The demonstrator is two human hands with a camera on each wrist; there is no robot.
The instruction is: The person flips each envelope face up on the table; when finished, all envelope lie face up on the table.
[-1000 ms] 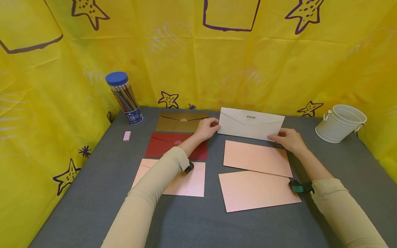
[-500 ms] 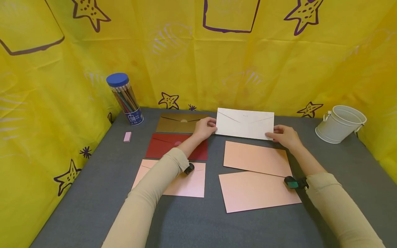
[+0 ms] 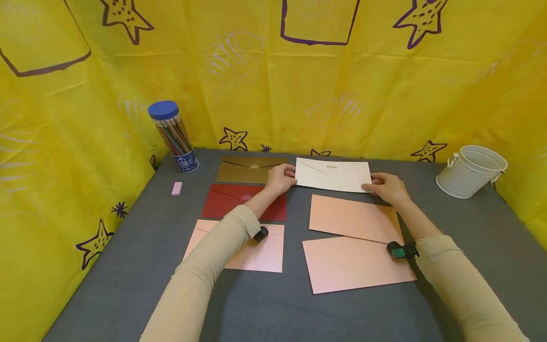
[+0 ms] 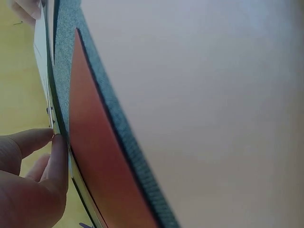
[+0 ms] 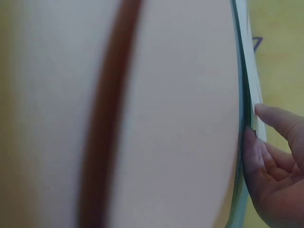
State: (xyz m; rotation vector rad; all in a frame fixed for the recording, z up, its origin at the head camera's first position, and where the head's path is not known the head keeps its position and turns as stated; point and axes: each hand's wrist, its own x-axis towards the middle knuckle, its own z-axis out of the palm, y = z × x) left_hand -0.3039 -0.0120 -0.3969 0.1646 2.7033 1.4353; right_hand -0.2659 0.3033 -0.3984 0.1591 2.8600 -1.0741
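A white envelope (image 3: 332, 175), flap side up with small dark print near its top, lies at the back of the grey table. My left hand (image 3: 280, 179) pinches its left edge; thumb and finger meet at that edge in the left wrist view. At the lower right corner my right hand (image 3: 388, 188) holds the envelope between thumb and fingers. Left of it lies a gold envelope (image 3: 239, 170), with a red envelope (image 3: 222, 204) and a pink envelope (image 3: 267, 251) below, partly hidden by my left arm. Two more pink envelopes, an upper one (image 3: 352, 217) and a lower one (image 3: 354, 266), lie nearer me.
A blue-lidded tub of pencils (image 3: 174, 135) stands at the back left, with a small pink eraser (image 3: 177, 188) in front of it. At the back right is a white metal bucket (image 3: 470, 172). A yellow patterned cloth (image 3: 273, 95) hangs behind the table (image 3: 256, 308).
The white envelope has shifted left and its top edge has dropped, so it lies flatter. My right hand has moved left with it; my left hand has shifted slightly left.
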